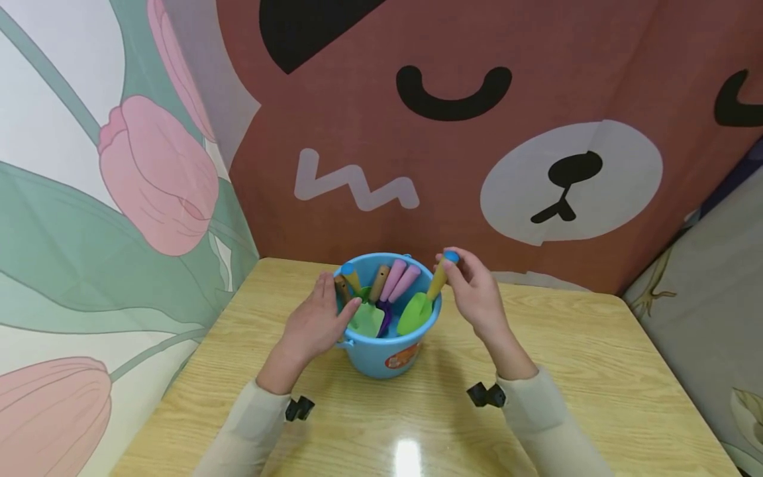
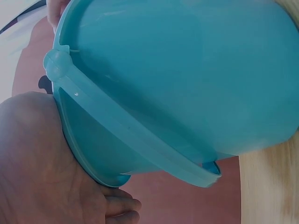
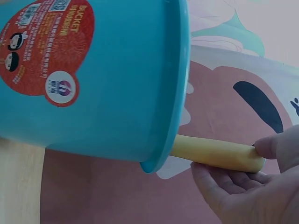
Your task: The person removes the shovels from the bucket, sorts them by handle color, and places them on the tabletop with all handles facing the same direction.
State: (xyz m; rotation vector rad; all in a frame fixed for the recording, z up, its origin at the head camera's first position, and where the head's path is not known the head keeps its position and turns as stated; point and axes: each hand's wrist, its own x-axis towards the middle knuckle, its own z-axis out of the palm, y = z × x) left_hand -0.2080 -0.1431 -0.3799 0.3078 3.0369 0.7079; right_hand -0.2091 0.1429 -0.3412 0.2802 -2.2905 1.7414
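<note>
A light blue toy bucket (image 1: 366, 358) stands upright on the table, holding several toy garden tools. My right hand (image 1: 477, 298) pinches the yellow handle (image 3: 219, 154) of a toy shovel between thumb and fingers, near its blue end. That shovel's green blade (image 1: 413, 318) is still inside the bucket, leaning by the right rim. At the left rim, my left hand (image 1: 312, 321) rests with straight fingers, its palm (image 2: 32, 163) against the edge. Between the hands are two pink handles (image 1: 403, 283), a brown handle (image 1: 379, 283), a pale green blade (image 1: 365, 320) and a purple piece (image 1: 387, 319).
The bucket's blue carrying handle (image 2: 135, 130) hangs down its side. A wood-grain table (image 1: 536, 397) extends to the front and right. Behind it hangs a cloth with a brown bear print (image 1: 357, 119); a tulip-print cloth (image 1: 161, 172) covers the left side.
</note>
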